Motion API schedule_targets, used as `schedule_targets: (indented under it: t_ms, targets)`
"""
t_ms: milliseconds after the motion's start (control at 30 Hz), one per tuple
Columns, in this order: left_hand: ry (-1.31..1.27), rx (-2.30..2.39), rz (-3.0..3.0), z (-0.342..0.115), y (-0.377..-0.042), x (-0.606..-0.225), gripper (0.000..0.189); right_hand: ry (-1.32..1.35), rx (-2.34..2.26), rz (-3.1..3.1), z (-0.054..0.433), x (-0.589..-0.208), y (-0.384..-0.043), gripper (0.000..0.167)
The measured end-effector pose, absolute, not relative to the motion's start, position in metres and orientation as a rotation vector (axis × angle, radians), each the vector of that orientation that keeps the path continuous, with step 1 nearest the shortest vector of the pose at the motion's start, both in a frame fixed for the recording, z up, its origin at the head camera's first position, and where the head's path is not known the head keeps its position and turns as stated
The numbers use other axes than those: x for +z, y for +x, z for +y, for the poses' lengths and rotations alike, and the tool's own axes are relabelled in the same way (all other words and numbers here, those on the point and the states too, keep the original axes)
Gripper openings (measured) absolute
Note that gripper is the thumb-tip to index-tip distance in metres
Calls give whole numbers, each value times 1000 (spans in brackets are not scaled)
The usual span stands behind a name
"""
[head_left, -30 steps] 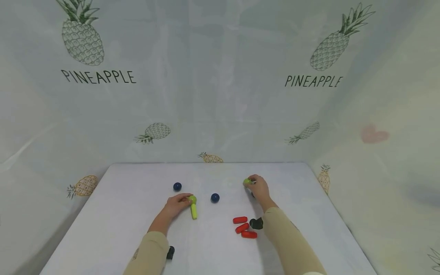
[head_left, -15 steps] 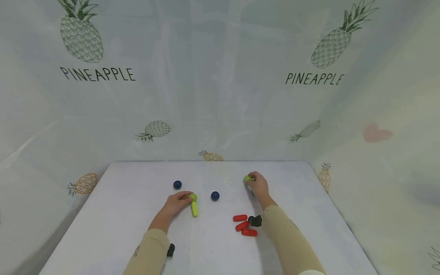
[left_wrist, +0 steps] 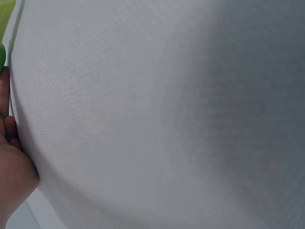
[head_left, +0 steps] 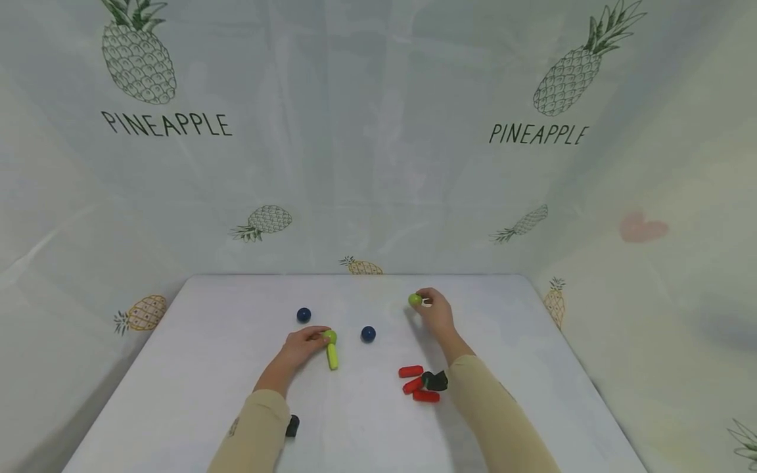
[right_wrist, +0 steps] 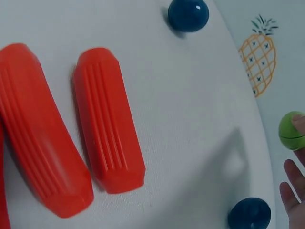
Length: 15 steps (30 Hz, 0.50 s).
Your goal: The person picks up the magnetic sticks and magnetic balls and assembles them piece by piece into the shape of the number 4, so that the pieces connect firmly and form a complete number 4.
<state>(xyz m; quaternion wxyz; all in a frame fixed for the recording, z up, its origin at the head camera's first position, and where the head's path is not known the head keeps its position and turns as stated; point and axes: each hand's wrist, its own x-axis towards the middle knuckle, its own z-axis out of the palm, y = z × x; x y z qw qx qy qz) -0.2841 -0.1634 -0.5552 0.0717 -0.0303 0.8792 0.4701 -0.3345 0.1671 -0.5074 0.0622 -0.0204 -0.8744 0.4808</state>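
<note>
In the head view my left hand [head_left: 303, 345] pinches a light-green ball [head_left: 330, 336] at the table's middle left. A lime-green ridged-looking stick [head_left: 332, 357] extends from that ball toward me; whether the two are joined I cannot tell. My right hand [head_left: 436, 313] holds another green ball [head_left: 415, 299] between thumb and fingers, toward the far right. In the right wrist view this ball shows a dark seam line. The left wrist view catches only the edge of the left hand [left_wrist: 14, 167] and a bit of green.
Two dark-blue balls, one far left [head_left: 304, 315] and one central [head_left: 368, 334], lie on the white table [head_left: 236, 302]. Several red grooved sticks [head_left: 411, 372] lie near the right forearm. A blue ball [right_wrist: 249, 213] shows low in the right wrist view. Black wrist devices [head_left: 436, 381] sit by the sleeves.
My right hand has moved slightly left and away from me with its green ball, now more plainly seen. The left hand keeps its hold in place. The head view has shifted a little.
</note>
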Motion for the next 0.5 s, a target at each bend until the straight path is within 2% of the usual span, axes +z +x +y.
schedule_targets:
  t_ms: [500]
  targets:
    - [-99, 1413, 2640, -163, -284, -553, 35, 6, 1590, -2546, 143, -509, -313, 30]
